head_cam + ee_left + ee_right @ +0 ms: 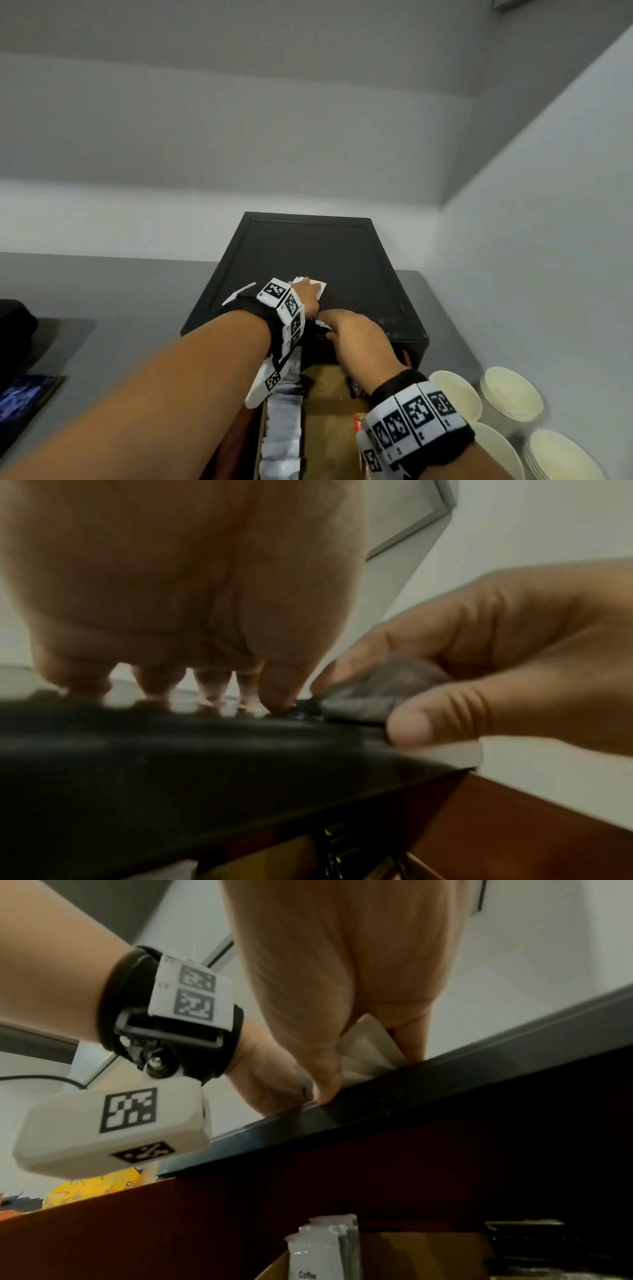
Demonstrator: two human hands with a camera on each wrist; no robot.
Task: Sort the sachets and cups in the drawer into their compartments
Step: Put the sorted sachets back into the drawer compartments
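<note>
Here, right hand (356,334) pinching pale crumpled sachet (368,1049), left hand (307,294) spread on white sachets (317,286).

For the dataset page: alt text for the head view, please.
Both hands work on top of a black box: the left hand presses on white sachets, the right hand pinches one at the box's front edge. Below, an open drawer holds more sachets; cream bowls stand to the right.

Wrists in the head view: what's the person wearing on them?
Bare forearms, no sleeves. Each wrist carries a black strap: left band, right band, both ringed with white blocks printed with black square fiducial markers. A white camera pod with its own marker hangs under the left wrist.
</note>
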